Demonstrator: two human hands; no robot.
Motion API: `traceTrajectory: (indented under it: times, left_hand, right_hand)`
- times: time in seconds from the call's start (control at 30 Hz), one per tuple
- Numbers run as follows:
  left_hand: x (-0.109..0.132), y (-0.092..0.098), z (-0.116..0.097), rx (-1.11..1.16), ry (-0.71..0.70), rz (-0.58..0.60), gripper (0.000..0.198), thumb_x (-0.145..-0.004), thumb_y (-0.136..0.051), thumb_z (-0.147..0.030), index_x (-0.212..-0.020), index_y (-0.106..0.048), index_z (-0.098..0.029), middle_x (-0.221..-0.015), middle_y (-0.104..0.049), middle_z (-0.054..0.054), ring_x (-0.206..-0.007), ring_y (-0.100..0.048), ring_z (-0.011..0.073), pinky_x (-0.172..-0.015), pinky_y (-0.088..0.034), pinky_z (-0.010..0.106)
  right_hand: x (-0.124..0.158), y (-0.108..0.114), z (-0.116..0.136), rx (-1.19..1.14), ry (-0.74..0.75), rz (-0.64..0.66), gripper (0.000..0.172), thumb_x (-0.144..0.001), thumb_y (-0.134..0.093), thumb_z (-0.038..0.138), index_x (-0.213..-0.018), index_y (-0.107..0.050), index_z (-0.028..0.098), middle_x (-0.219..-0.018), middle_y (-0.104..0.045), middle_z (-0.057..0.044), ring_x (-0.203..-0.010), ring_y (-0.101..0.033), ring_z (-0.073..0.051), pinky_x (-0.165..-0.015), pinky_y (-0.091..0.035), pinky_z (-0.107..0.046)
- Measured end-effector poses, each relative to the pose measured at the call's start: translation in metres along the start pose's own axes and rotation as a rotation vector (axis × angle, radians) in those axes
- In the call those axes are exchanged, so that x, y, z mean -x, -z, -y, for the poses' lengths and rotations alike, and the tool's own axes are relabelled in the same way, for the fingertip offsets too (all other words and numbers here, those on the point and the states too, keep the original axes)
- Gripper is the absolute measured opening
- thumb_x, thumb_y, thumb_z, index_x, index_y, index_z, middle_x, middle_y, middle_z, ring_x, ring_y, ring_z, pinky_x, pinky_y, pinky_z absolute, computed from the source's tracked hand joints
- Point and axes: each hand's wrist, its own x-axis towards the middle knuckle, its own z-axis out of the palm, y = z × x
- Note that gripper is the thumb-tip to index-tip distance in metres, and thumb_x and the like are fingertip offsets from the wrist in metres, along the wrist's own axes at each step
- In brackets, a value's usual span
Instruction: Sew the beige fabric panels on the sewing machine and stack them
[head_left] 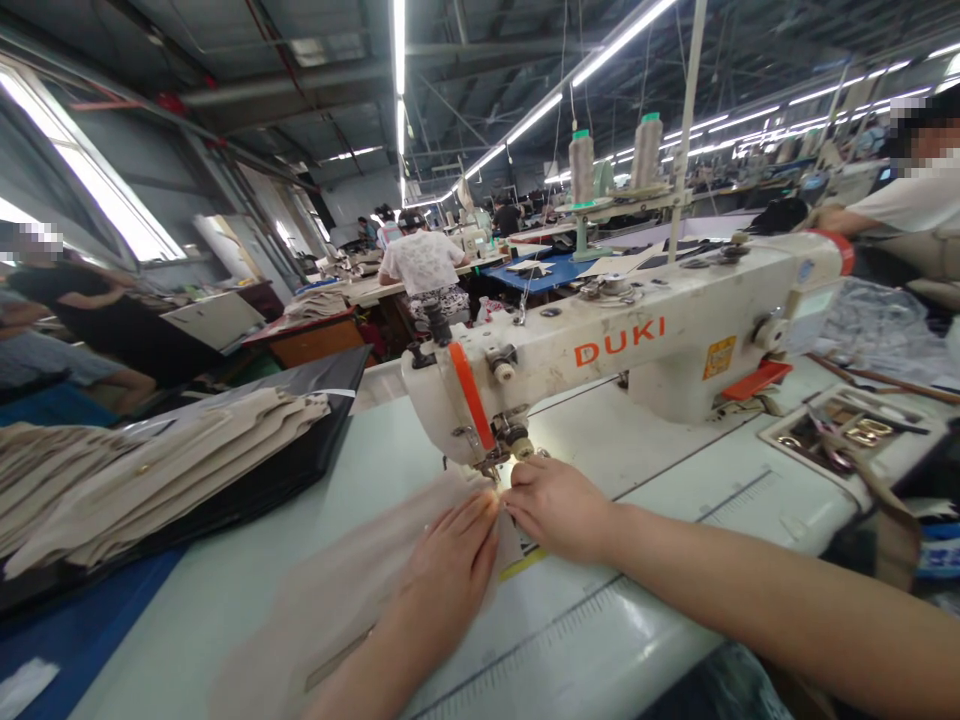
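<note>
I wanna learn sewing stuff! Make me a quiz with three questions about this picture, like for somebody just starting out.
1. True or false: the person's bare left hand is on the thin, pale beige fabric.

2. Pick one: what colour is the slanting stripe at the left end of the white metal sewing machine, as you see it?
A) blue
B) orange
C) green

3. Fill the gap: the two tall cones of greyish thread have ____ tops.

Key: 1. True. 2. B, orange. 3. Green.
</note>
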Motion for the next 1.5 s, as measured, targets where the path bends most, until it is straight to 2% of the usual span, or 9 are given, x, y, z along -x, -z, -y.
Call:
traceTrajectory:
  times: [0.23,0.6,0.87,1.03,1.2,1.5]
  left_hand:
    - [-0.003,0.001,0.001,-0.003,-0.042,-0.014,0.037,-0.097,-0.043,-0.021,-0.125,-0.066,-0.015,-0.13,-0.068,0.013,-0.119,-0.065,0.0245,-0.101,-0.054,0.046]
    - [-0.008,0.002,0.005,0.019,-0.049,-0.024,0.037,-0.099,-0.042,-0.023,-0.125,-0.067,-0.016,-0.128,-0.069,0.013,-0.118,-0.066,0.0252,-0.102,-0.054,0.046]
    - [-0.008,-0.003,0.006,0.058,-0.015,-0.025,0.037,-0.099,-0.042,-0.025,-0.125,-0.067,-0.017,-0.13,-0.068,0.011,-0.119,-0.065,0.0255,-0.104,-0.053,0.045]
    - [-0.009,0.0,0.002,0.048,0.001,-0.015,0.036,-0.099,-0.043,-0.024,-0.126,-0.065,-0.018,-0.131,-0.068,0.011,-0.12,-0.064,0.025,-0.105,-0.051,0.045]
    - [-0.009,0.002,0.0,0.067,0.003,-0.009,0.034,-0.097,-0.045,-0.023,-0.124,-0.066,-0.018,-0.129,-0.069,0.012,-0.119,-0.065,0.0246,-0.105,-0.052,0.043]
    - [-0.019,-0.005,0.011,0.073,0.067,0.01,0.037,-0.096,-0.044,-0.026,-0.122,-0.066,-0.013,-0.13,-0.067,0.015,-0.122,-0.063,0.0277,-0.106,-0.05,0.045]
  right_hand:
    - [0.0,-0.003,-0.001,0.02,0.019,0.011,0.025,-0.099,-0.048,0.018,-0.09,-0.071,0.013,-0.087,-0.067,-0.01,-0.088,-0.059,-0.021,-0.086,-0.043,-0.033]
    - [-0.002,-0.003,-0.003,0.044,0.011,0.028,0.028,-0.101,-0.045,0.018,-0.09,-0.07,0.014,-0.089,-0.066,-0.009,-0.087,-0.059,-0.021,-0.085,-0.043,-0.034]
    - [-0.004,-0.007,-0.005,0.062,0.025,0.044,0.024,-0.1,-0.047,0.017,-0.092,-0.069,0.013,-0.088,-0.066,-0.01,-0.087,-0.059,-0.022,-0.083,-0.044,-0.035]
    - [0.0,-0.003,-0.003,0.062,0.035,0.043,0.025,-0.1,-0.046,0.017,-0.091,-0.069,0.014,-0.09,-0.066,-0.01,-0.086,-0.058,-0.022,-0.085,-0.044,-0.034]
    - [0.002,-0.003,-0.003,0.067,0.052,0.042,0.018,-0.096,-0.053,0.018,-0.09,-0.069,0.014,-0.089,-0.066,-0.009,-0.087,-0.058,-0.023,-0.084,-0.045,-0.035]
    - [-0.003,-0.01,-0.005,0.066,0.05,0.023,0.019,-0.096,-0.052,0.017,-0.09,-0.07,0.013,-0.085,-0.064,-0.01,-0.089,-0.058,-0.024,-0.084,-0.045,-0.036]
